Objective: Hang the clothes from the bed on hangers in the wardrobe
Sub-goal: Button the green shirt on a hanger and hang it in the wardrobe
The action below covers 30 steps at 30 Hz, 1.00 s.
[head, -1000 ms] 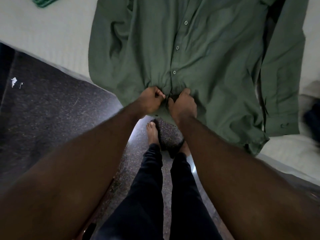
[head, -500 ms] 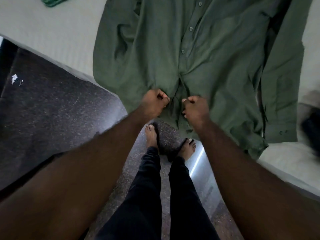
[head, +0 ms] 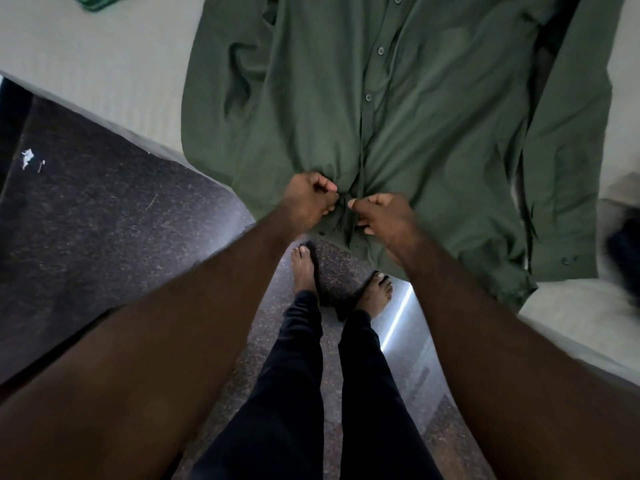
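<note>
Dim, flat light; soft shadows sit in the folds of the shirt (head: 433, 140), and one bright glare streak lies on the floor (head: 339, 271) at lower centre. Wide-angle bending curves the edges, and the right edge is blurred.

Left of the shirt (head: 381, 133), the bare bed (head: 104, 64) gives passage up to a green plastic piece (head: 98, 0); right of it, a dark blurred bundle (head: 625, 252) blocks.

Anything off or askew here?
Nothing damaged. The shirt lies rumpled on the bed, its hem hanging over the edge and bunched where the left hand and right hand pinch it. A small white scrap lies on the dark floor.
</note>
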Each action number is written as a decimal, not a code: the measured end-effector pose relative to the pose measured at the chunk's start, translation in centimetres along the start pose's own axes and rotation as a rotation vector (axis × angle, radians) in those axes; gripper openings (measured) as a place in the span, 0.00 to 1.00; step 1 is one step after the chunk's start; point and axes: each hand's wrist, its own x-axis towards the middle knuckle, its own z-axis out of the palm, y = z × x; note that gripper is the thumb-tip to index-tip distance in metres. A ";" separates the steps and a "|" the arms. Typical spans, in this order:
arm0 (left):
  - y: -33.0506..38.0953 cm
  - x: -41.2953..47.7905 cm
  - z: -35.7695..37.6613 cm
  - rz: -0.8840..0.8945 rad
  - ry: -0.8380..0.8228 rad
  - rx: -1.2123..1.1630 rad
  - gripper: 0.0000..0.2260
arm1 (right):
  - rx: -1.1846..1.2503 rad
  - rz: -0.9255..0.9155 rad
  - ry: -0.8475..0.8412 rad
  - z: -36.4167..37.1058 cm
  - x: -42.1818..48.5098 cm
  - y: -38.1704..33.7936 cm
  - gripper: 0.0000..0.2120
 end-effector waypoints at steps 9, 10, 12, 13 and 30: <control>-0.1 -0.4 -0.1 -0.025 -0.078 -0.068 0.11 | 0.060 -0.002 -0.072 0.4 -0.5 -0.2 0.11; -0.1 -0.4 -0.1 -0.033 -0.076 -0.074 0.11 | 0.069 0.004 -0.072 0.5 -0.6 -0.3 0.11; 0.0 -0.3 -0.1 -0.047 -0.079 -0.078 0.11 | 0.102 0.017 -0.076 0.6 -0.6 -0.3 0.12; 0.0 -0.4 -0.1 -0.051 -0.083 -0.078 0.11 | 0.122 0.026 -0.079 0.6 -0.6 -0.3 0.12; -0.5 -0.4 0.4 -0.012 -0.066 -0.054 0.09 | 0.150 0.089 -0.065 0.6 -0.5 -0.4 0.10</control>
